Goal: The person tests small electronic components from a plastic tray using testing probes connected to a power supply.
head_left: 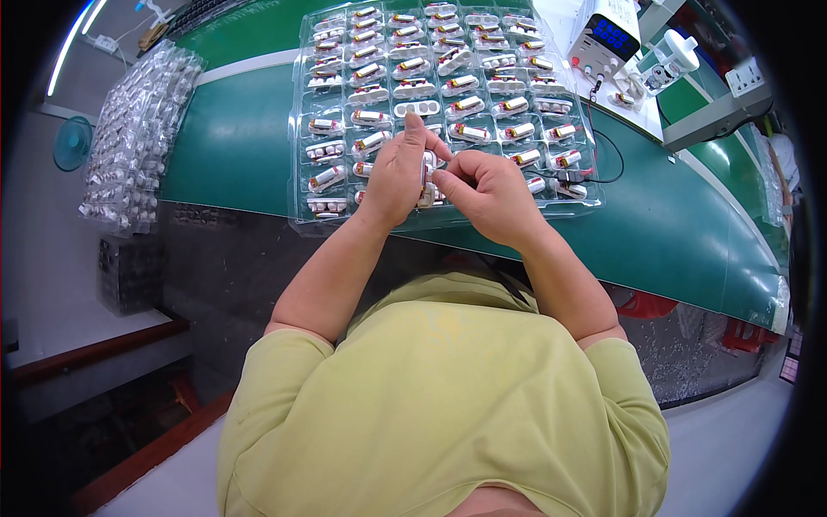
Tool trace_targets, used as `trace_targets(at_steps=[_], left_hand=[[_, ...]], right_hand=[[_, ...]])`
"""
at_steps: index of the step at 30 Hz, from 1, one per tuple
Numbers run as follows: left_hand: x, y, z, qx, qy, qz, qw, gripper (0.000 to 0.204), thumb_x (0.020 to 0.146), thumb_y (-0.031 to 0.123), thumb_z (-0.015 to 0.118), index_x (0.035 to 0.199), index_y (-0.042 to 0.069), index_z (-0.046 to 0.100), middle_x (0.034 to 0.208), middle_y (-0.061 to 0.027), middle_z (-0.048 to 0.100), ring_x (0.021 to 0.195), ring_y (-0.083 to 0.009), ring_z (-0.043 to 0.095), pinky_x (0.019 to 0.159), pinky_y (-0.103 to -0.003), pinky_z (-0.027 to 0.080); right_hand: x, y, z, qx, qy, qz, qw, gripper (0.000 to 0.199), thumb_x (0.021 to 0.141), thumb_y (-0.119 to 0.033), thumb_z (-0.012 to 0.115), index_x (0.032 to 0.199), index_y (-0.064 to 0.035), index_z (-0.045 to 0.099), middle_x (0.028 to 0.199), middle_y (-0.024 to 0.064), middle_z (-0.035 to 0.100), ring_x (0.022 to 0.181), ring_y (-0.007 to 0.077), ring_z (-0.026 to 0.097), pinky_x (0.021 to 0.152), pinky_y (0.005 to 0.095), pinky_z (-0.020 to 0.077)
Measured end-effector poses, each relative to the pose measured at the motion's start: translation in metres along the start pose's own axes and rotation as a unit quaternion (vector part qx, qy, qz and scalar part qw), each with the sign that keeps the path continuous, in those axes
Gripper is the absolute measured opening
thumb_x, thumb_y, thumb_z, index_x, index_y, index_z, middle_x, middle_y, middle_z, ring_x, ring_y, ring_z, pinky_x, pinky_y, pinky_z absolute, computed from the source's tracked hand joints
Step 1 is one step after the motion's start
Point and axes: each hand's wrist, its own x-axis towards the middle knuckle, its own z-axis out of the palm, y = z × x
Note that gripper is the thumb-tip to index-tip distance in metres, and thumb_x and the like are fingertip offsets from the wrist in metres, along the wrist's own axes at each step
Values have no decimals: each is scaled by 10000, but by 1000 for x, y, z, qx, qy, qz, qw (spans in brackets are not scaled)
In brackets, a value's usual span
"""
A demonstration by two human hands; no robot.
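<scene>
My left hand (401,175) is closed over the near middle of a clear plastic tray (296,164), its thumb pointing up and away from me. It grips a small white part (428,164) with a bit of red showing, mostly hidden by the fingers. My right hand (489,191) meets it from the right, thumb and forefinger pinched at the edge of the same part. Rows of similar white pieces (469,133) fill the tray's pockets, many with a silvery cell and red and yellow bits.
A green bench (233,146) carries the tray. Stacked filled trays (142,138) stand at the left. Back right is a power supply (606,39) with a lit blue display. Its black cable (622,155) loops to the tray's right edge. A white socket strip (744,79) sits farther right.
</scene>
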Motion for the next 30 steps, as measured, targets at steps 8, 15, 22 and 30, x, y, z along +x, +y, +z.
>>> trace_targets(at_steps=[8, 15, 22, 30], left_hand=[[-1, 7, -1, 198, -61, 88, 974, 644, 1016, 544, 274, 870, 15, 611, 745, -82, 569, 662, -186, 524, 638, -307, 428], [105, 16, -112, 566, 167, 88, 802, 229, 869, 264, 600, 920, 66, 703, 1011, -197, 636, 938, -356, 612, 827, -464, 486], [129, 1, -155, 707, 81, 71, 699, 214, 751, 119, 642, 954, 112, 708, 1035, -131, 646, 1004, -345, 597, 887, -436, 488], [109, 0, -145, 416, 130, 117, 892, 128, 752, 48, 668, 866, 29, 614, 867, -97, 662, 807, -263, 653, 697, -366, 525]], right_hand=[[1, 13, -4, -8, -33, 25, 999, 214, 884, -200, 639, 785, -10, 636, 605, 66, 577, 536, 137, 517, 524, 306, 408], [-2, 22, -9, -68, 189, -161, 966, 115, 876, -133, 684, 841, -32, 644, 664, 61, 613, 538, 145, 552, 512, 297, 420], [1, 20, -18, -186, 256, -257, 913, 135, 765, -78, 747, 855, -73, 647, 703, 62, 626, 582, 247, 589, 508, 344, 438], [0, 20, -22, -206, 269, -282, 898, 135, 765, -83, 742, 865, -68, 653, 696, 53, 624, 583, 243, 594, 506, 340, 441]])
